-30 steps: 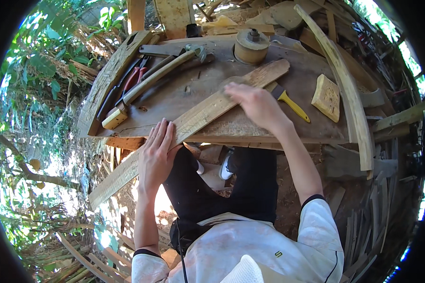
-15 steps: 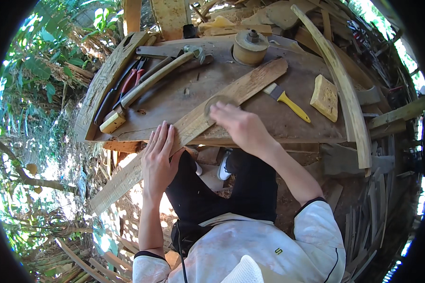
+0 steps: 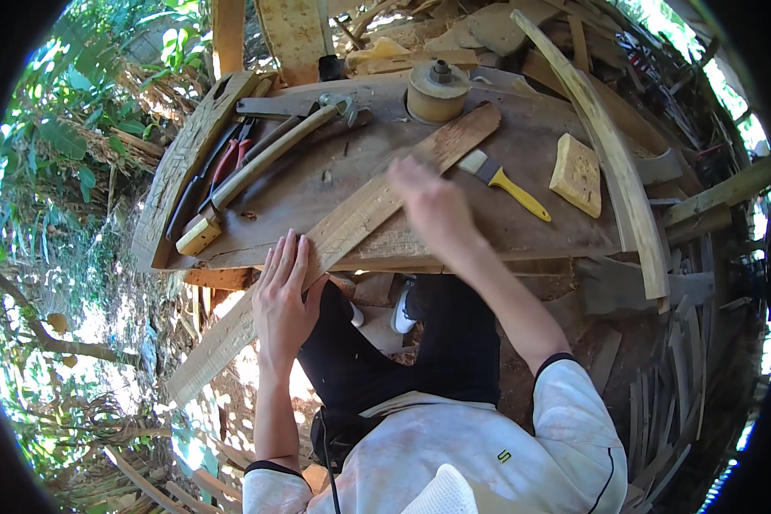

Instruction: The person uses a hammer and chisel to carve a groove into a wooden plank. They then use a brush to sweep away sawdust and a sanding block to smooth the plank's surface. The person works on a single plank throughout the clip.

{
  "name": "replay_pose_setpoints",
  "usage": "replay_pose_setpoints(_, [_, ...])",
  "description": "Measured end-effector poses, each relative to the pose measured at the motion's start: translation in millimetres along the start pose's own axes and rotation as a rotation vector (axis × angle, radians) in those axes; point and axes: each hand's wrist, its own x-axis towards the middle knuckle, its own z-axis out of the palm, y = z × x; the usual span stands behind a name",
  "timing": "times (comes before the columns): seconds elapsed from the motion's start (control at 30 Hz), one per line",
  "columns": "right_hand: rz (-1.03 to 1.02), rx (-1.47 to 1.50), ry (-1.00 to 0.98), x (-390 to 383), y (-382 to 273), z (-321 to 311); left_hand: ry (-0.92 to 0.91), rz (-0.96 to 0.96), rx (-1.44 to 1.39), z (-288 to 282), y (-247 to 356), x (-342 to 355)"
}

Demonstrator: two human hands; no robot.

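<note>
A long wooden plank [image 3: 355, 218] lies slantwise across the workbench [image 3: 291, 210], its near left end jutting past the front edge. My left hand [image 3: 283, 300] rests flat on that near part, fingers stretched out and thumb apart. Farther up the plank is my right hand [image 3: 437, 201], smeared by motion, with its fingers bent down at the wood. Under those fingers is a round brown disc, plain half a second ago but now mostly lost in the blur. A paintbrush [image 3: 522, 197] with a yellow handle lies just right of the plank.
On the bench's left are a hammer [image 3: 270, 158], red-handled pliers [image 3: 224, 161] and other tools. At the back stands a round wooden piece with a bolt [image 3: 439, 92]. A wood block [image 3: 576, 176] and a curved pole [image 3: 604, 128] are at right. Slats [image 3: 672, 368] stack beyond.
My right hand has slid up and away along the plank with the disc. My left hand keeps its place on the wood. The whole view has shifted slightly.
</note>
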Motion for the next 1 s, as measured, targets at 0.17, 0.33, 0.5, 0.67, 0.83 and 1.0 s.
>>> replay_pose_setpoints(0.17, [0.105, 0.071, -0.005, 0, 8, 6, -0.003, -0.006, -0.011, 0, 0, -1])
replay_pose_setpoints(0.33, [-0.185, 0.076, -0.06, -3, -7, 3, -0.007, -0.006, 0.003, 0, 1, -1])
replay_pose_setpoints(0.5, [0.214, 0.062, -0.034, 0, -2, -5, -0.007, -0.021, 0.008, 0, 3, -1])
replay_pose_setpoints(0.67, [0.053, 0.183, -0.159, -16, -4, 3, 0.001, -0.023, -0.017, 0, 2, -1])
replay_pose_setpoints(0.83, [0.18, -0.132, 0.109, -19, 7, 4, -0.001, -0.032, 0.014, 1, 4, -2])
replay_pose_setpoints(1.0, [0.138, 0.141, -0.194, -6, 0, -17, -0.015, -0.039, -0.014, -2, 4, -1])
